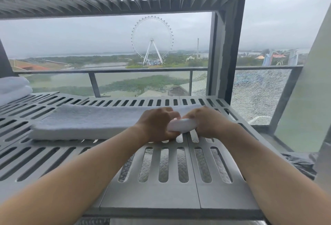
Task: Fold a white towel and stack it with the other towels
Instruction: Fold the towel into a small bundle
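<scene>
A long, folded white towel (86, 122) lies flat; other towels (12, 88) stacked far left.

The towel (86, 122) is lying on the shelf (150, 199), stretching left from the left hand (155, 126), its end sitting gripped between that and the right hand (206, 122). The stack (12, 88) is sitting far left of both hands, farther back; the railing (143, 71) is standing beyond them.

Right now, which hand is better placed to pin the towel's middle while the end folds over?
Left, probably. The left hand grips the right end of the white towel on the side nearer its middle; the right hand grips the outer edge, farther away.
</scene>
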